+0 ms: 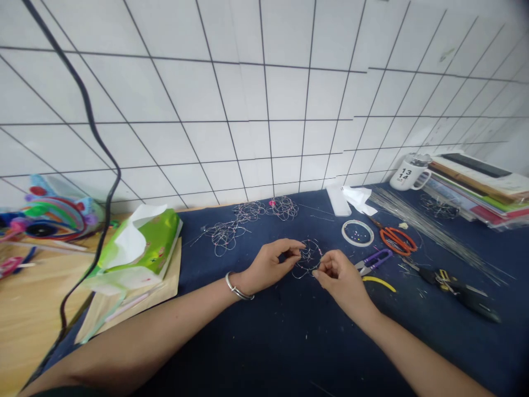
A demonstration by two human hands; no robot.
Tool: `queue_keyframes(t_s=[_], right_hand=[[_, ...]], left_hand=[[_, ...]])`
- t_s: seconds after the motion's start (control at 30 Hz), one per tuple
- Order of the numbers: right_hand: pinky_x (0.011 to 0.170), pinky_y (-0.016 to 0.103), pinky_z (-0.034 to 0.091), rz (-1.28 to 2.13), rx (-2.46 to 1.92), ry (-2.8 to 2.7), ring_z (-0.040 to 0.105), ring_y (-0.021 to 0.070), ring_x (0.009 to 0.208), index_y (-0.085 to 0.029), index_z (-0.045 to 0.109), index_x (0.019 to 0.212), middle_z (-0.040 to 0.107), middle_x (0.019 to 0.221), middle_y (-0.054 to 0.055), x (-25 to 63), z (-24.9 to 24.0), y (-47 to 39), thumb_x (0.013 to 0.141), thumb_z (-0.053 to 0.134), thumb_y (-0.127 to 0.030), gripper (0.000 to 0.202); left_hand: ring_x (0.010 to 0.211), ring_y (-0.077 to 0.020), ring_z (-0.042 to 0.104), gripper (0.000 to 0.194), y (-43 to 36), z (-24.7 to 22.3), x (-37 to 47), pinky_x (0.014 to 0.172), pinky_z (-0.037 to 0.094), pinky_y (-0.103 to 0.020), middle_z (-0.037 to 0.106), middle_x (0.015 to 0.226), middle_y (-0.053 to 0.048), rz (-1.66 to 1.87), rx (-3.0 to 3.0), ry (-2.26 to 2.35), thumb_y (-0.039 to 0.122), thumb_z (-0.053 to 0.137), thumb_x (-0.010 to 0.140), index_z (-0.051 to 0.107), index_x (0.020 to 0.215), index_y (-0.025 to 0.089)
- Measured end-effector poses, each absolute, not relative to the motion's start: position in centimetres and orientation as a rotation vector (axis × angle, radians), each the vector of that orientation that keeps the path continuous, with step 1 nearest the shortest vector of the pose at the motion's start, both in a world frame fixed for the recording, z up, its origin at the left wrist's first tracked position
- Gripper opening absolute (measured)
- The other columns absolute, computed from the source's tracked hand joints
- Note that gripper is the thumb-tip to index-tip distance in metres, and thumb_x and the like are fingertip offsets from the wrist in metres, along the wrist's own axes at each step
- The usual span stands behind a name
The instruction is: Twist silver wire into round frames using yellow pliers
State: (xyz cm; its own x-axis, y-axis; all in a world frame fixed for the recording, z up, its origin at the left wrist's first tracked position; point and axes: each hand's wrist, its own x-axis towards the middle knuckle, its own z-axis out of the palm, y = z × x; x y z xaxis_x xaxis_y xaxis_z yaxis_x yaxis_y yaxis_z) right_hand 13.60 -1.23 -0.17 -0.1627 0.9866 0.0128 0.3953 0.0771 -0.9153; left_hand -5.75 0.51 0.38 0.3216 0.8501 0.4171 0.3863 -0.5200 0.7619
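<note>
Between my two hands, just above the dark blue cloth (264,331), is a looped wire ornament (308,255) with small pinkish beads. My left hand (275,263) pinches its left side between thumb and forefinger. On its lower right edge, the fingertips of my right hand (341,277) are closed. Similar wire pieces lie behind: one (225,237) to the left, another (248,210) at the back, and one with a bright pink spot (283,207) beside it. A white ring-shaped dish (346,238) with tiny beads sits right of my hands.
Purple-handled snips (378,259), orange-handled scissors (399,241), black-handled pliers (454,289) and a yellow curved piece (379,283) lie at right. Beyond are a bundle of straight wires (433,229), a white mug (409,173) and stacked books (483,187). A green tissue pack (161,242) and black cable (88,105) are left.
</note>
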Motion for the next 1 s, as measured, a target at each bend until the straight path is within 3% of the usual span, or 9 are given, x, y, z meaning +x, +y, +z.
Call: queue_keyframes(t_s=[0.23,0.5,0.8,1.0], right_hand=[[0.06,0.026,0.041,0.87,-1.394,-1.798,0.051,0.0126,0.06,-0.024,0.049,0.092,0.053,0.067,-0.003,13.6,0.4,-1.82,0.074,0.053,-0.025,0.019],[0.064,0.028,0.041,0.744,-1.376,-1.926,0.051,0.0146,0.064,-0.024,0.055,0.091,0.053,0.07,-0.001,13.85,0.31,-1.78,0.075,0.052,-0.025,0.017],[0.06,0.026,0.041,0.708,-1.41,-2.007,0.05,0.0128,0.059,-0.024,0.045,0.1,0.051,0.068,-0.003,14.11,0.38,-1.62,0.074,0.053,-0.025,0.028],[0.062,0.026,0.041,0.617,-1.393,-2.078,0.05,0.0124,0.063,-0.023,0.051,0.093,0.053,0.072,-0.002,14.27,0.35,-1.62,0.073,0.055,-0.025,0.02]], left_hand=[[0.077,-0.0112,0.057,0.026,0.5,0.45,-5.76,0.072,0.05,-0.026,0.061,0.085,-0.005,1.096,2.027,1.068,0.017,0.051,0.079,0.056,0.104,0.015],[0.077,-0.011,0.057,0.027,0.68,0.11,-5.94,0.072,0.05,-0.026,0.06,0.085,-0.005,1.065,2.012,1.041,0.014,0.051,0.078,0.055,0.105,0.015],[0.078,-0.0108,0.056,0.029,0.81,0.14,-6.15,0.073,0.049,-0.026,0.06,0.086,-0.005,1.055,2.044,1.022,0.014,0.05,0.078,0.055,0.106,0.015],[0.076,-0.0103,0.056,0.028,0.85,0.04,-6.11,0.072,0.049,-0.025,0.06,0.084,-0.005,1.05,2.082,1.011,0.015,0.049,0.079,0.054,0.107,0.015]])
